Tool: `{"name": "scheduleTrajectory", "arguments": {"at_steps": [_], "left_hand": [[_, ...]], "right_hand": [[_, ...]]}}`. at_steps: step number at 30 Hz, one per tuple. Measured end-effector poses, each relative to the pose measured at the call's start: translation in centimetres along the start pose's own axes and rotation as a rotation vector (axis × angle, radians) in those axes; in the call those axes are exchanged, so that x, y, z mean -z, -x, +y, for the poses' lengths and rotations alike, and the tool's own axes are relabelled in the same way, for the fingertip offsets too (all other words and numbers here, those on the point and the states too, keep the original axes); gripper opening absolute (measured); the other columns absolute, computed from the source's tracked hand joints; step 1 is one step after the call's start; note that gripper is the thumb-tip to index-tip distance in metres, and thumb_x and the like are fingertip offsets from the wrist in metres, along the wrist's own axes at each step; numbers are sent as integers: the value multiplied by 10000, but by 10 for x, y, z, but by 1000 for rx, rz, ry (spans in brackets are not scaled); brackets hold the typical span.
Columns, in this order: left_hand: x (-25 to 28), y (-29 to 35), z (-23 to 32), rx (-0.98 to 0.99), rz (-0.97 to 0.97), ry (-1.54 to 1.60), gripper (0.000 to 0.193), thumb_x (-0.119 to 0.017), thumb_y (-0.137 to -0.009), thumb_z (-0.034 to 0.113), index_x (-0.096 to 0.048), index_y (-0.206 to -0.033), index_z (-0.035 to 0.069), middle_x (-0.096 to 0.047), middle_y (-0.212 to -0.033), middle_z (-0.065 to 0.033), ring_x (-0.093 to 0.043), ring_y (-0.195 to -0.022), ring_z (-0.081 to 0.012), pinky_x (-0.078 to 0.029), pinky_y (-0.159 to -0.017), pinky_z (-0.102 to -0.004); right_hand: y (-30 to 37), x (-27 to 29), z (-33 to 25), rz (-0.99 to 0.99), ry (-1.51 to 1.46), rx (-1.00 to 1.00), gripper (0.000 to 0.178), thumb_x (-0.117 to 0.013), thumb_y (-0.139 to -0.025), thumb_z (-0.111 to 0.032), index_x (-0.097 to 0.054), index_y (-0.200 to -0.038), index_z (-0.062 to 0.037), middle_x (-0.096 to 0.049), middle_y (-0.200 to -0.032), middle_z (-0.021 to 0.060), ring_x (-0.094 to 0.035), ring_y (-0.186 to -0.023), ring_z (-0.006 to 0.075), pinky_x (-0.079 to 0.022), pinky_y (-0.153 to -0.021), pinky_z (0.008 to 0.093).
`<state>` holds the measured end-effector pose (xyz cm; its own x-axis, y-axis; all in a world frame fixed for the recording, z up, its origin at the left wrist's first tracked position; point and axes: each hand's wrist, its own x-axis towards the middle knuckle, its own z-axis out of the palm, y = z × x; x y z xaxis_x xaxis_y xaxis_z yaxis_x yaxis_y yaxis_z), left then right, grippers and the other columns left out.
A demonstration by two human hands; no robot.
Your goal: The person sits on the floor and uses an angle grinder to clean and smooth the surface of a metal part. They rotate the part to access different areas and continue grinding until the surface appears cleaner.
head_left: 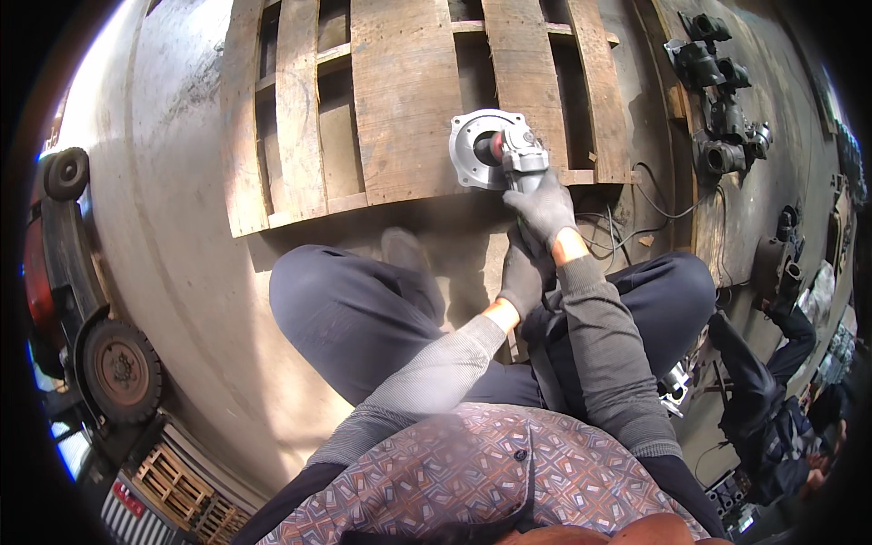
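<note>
The right hand (548,209), in a grey glove, has its fingers closed around the body of the grinder (526,161), just behind its metal head. The left hand (523,278), also gloved, is nearer to the person and holds the rear part, which is mostly hidden. Beyond the fingers, the head is over the round metal part (464,162), which lies at the near edge of the wooden pallet (405,100); whether the disc touches it, I cannot tell.
</note>
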<state>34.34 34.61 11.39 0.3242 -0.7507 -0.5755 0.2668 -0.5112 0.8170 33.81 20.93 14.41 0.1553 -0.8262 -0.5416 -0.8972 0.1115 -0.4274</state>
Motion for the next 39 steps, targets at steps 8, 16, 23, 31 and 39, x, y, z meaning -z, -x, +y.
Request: {"name": "scheduleTrajectory", "arguments": {"at_steps": [8,16,23,31,39], "left_hand": [[1,-12,-1,10,-24,37,690,-794,-911,302,-457,-1426,-11,-685,-1255,-256,-684,-1153,-358,-544,-949,-430],[-10,0,-6,-204,-47,-56,637,-672,-984,178,-368,-1503,-35,-545,-1358,-296,-624,-1207,-443,-548,-965,-474],[-13,11,-2,-138,52,114,726,-717,-968,267,-326,-1515,-6,-590,-1357,-325,-640,-1219,-458,-536,-976,-482],[11,-19,24,39,22,29,685,-719,-975,310,-382,-1498,25,-659,-1294,-289,-667,-1183,-430,-537,-962,-477],[-12,-5,-4,-237,105,37,684,-718,-978,292,-384,-1489,-18,-610,-1332,-285,-656,-1178,-417,-551,-951,-471]], "right_hand": [[-2,7,-11,-54,8,-27,872,-807,-760,-417,-476,-1388,90,-691,-1259,342,-678,-1215,468,-531,-1074,489],[10,15,-6,-40,68,-68,854,-798,-769,-420,-495,-1369,106,-671,-1265,371,-660,-1238,474,-524,-1082,495],[14,12,-11,-57,83,-35,800,-793,-778,-387,-504,-1338,106,-705,-1198,355,-696,-1172,480,-540,-1050,501],[-17,5,-37,-98,74,2,861,-782,-767,-404,-472,-1410,77,-692,-1257,346,-682,-1213,470,-522,-1080,492],[-3,9,-18,-90,124,-53,930,-853,-730,-455,-503,-1398,89,-712,-1239,325,-703,-1184,445,-560,-1024,477]]}}
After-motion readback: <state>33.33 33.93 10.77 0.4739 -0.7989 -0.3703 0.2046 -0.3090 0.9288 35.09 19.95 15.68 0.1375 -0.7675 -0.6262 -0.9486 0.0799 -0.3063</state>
